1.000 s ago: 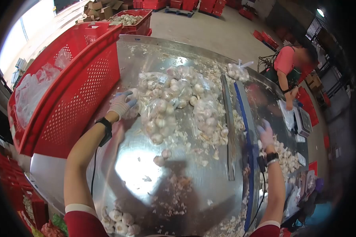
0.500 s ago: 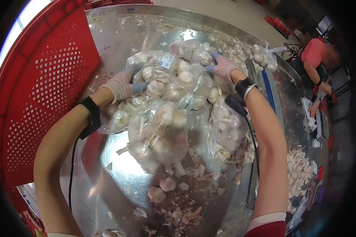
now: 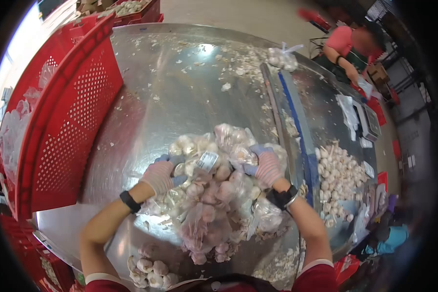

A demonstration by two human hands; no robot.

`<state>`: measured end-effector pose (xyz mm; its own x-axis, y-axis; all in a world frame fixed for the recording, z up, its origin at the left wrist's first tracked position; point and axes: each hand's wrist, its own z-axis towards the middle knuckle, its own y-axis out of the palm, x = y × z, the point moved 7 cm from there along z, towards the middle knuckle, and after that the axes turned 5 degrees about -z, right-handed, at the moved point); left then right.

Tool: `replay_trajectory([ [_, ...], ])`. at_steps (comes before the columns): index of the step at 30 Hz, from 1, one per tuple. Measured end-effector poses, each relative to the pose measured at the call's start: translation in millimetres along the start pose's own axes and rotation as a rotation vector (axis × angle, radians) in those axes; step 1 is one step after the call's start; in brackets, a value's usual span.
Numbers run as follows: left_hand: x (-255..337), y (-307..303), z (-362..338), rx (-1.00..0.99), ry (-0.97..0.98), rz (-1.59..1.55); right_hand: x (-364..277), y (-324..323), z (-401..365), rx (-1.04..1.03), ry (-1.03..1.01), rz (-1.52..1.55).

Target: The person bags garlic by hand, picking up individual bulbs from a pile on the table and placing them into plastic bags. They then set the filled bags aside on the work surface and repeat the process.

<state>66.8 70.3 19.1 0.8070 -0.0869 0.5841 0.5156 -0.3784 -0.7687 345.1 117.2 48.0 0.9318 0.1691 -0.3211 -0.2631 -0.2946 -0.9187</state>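
Several clear plastic bags of garlic [image 3: 224,185] lie heaped on the metal table [image 3: 180,92], one with a white label [image 3: 207,161]. My left hand [image 3: 160,176], in a striped glove with blue-grey fingertips, grips the heap's left side, thumb and fingers around a bag. On the opposite side my right hand [image 3: 266,165], gloved alike, holds another bag between thumb and fingers. Some fingertips are hidden among the plastic. Loose garlic bulbs [image 3: 153,272] sit close to my body at the lower left.
A tall red crate [image 3: 78,117] stands along the left. A metal bar [image 3: 273,97] and a blue strip [image 3: 297,121] run down the right, with a tied garlic bag [image 3: 283,59] near their far end. Beyond lie a garlic heap [image 3: 338,180], a scale [image 3: 366,121] and another person [image 3: 343,51].
Both my hands and the bags between them have come toward my body across the table. The view has shifted too, showing more of the far table and the crate.
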Motion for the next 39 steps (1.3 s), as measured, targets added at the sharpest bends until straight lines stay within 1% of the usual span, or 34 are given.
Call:
replay_trajectory([
  [1, 15, 2, -16, 0.001, 0.020, 0.004, 3, -7, -21, 0.113, 0.040, 0.010],
  [2, 37, -6, -34, 0.171, 0.119, -0.072, 0, -12, -44, 0.241, -0.014, 0.078],
  [3, 59, -16, -53, 0.337, 0.217, -0.152, 0, -10, -62, 0.256, 0.001, 0.073],
  [4, 65, 1, -62, 0.102, -0.009, -0.478, -1, -7, -81, 0.295, 0.015, 0.255],
  [5, 76, 13, -69, 0.093, 0.010, -0.477, -3, -8, -98, 0.338, 0.024, 0.436],
  [6, 89, 29, -75, 0.079, 0.127, -0.576, -14, -17, -120, 0.397, 0.025, 0.464],
  [7, 103, 41, -84, 0.059, 0.240, -0.675, -22, -26, -142, 0.409, 0.038, 0.463],
  [9, 141, 49, -107, 0.028, 0.259, -0.643, -21, -23, -179, 0.338, 0.220, 1.111],
  [10, 161, 56, -118, 0.010, 0.266, -0.616, -15, -25, -193, 0.376, 0.195, 1.005],
  [11, 180, 66, -125, -0.001, 0.283, -0.607, -13, -22, -205, 0.398, 0.201, 1.009],
  [13, 215, 71, -152, 0.255, 0.499, -0.421, -14, -12, -236, 0.486, 0.179, 1.138],
  [14, 217, 80, -155, 0.247, 0.480, -0.391, -19, -14, -254, 0.474, 0.280, 1.117],
  [15, 215, 89, -157, 0.219, 0.478, -0.389, -16, -11, -265, 0.476, 0.307, 1.129],
  [17, 212, 98, -158, 0.135, 0.524, -0.626, -7, -9, -280, 0.446, 0.288, 1.054],
  [18, 220, 96, -162, 0.135, 0.490, -0.573, 1, 0, -287, 0.395, 0.315, 1.160],
  [19, 219, 104, -165, 0.123, 0.492, -0.568, 6, 0, -295, 0.400, 0.324, 1.168],
  [21, 189, 129, -160, 0.067, 0.279, -0.992, 3, 12, -305, 0.258, 0.267, 1.633],
  [22, 180, 139, -161, 0.069, 0.277, -0.987, 1, 14, -311, 0.256, 0.264, 1.638],
  [24, 160, 155, -161, 0.085, 0.197, -0.875, -2, 4, -320, 0.385, 0.194, 1.302],
  [25, 155, 163, -162, 0.098, 0.156, -0.823, 4, 20, -320, 0.382, 0.180, 1.302],
  [26, 164, 163, -168, 0.110, 0.154, -0.820, 6, 41, -315, 0.363, 0.035, 0.874],
  [27, 178, 158, -177, 0.182, 0.168, -0.792, -3, 57, -313, 0.339, -0.103, 0.447],
  [28, 187, 154, -184, 0.252, 0.182, -0.763, -10, 64, -312, 0.339, -0.113, 0.452],
  [29, 181, 168, -184, 0.259, 0.175, -0.757, -18, 79, -308, 0.236, -0.037, 0.351],
  [30, 168, 187, -182, 0.348, 0.176, -0.694, -19, 93, -307, 0.131, 0.039, 0.249],
  [31, 159, 198, -182, 0.435, 0.178, -0.628, -15, 97, -307, 0.127, 0.031, 0.256],
  [32, 149, 208, -178, 0.378, 0.103, -1.136, -14, 98, -305, 0.150, -0.044, 0.166],
  [33, 165, 197, -186, 0.385, 0.100, -1.129, -17, 95, -303, 0.175, -0.120, 0.074],
  [34, 184, 176, -202, 0.503, 0.177, -0.968, -11, 98, -299, 0.107, -0.027, -0.038],
  [35, 201, 160, -215, 0.613, 0.252, -0.801, -2, 105, -297, 0.108, -0.034, -0.031],
  [36, 198, 174, -215, 0.418, 0.221, -0.533, 8, 104, -295, 0.246, -0.107, 0.267],
  [37, 192, 182, -220, 0.419, 0.212, -0.528, 20, 105, -297, 0.377, -0.175, 0.570],
  [38, 211, 180, -226, 0.400, 0.319, -0.179, 32, 119, -294, 0.239, -0.048, 0.743],
  [39, 228, 183, -229, 0.375, 0.419, 0.173, 24, 105, -300, 0.239, -0.057, 0.746],
])
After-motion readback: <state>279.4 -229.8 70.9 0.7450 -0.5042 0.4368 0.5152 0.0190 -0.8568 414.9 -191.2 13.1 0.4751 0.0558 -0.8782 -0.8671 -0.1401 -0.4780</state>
